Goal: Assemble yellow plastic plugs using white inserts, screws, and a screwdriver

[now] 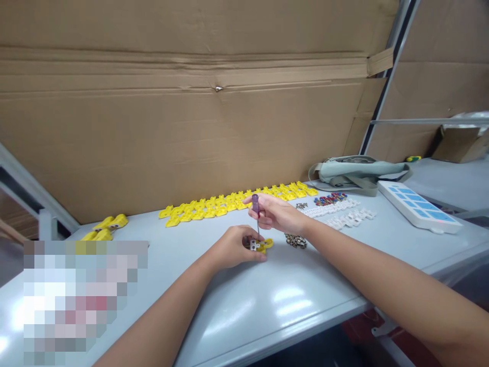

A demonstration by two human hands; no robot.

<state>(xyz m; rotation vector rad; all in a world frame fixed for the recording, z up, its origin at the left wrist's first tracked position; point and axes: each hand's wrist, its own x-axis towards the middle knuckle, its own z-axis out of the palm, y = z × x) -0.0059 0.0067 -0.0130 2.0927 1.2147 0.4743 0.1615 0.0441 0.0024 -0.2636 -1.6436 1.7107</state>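
The right hand point(267, 210) has its fingers curled around the purple handle of a screwdriver point(255, 202), its shaft running steeply down; the left hand point(235, 248) is closed to a pinch, thumb and fingers gripping a yellow plastic piece point(268, 243) with a white bracket point(253, 245) on it. That piece sits low over the middle of the surface point(267, 283), nearer the back edge than the corners. I can't tell whether the tip is seated; if it isn't, a hard push could make it skid into the left fingers, and a loose pinch might let the piece twist. A pile of small metal parts point(296, 240) lies just beside the right wrist, so a sideways sweep of that forearm could scatter them. Rows of white parts point(346, 218) stretch toward the right, and yellow parts point(208, 208) line the back edge, below the cardboard point(183, 137), limiting forward reach. The easier room for moving is toward the front edge, where both forearms come in.
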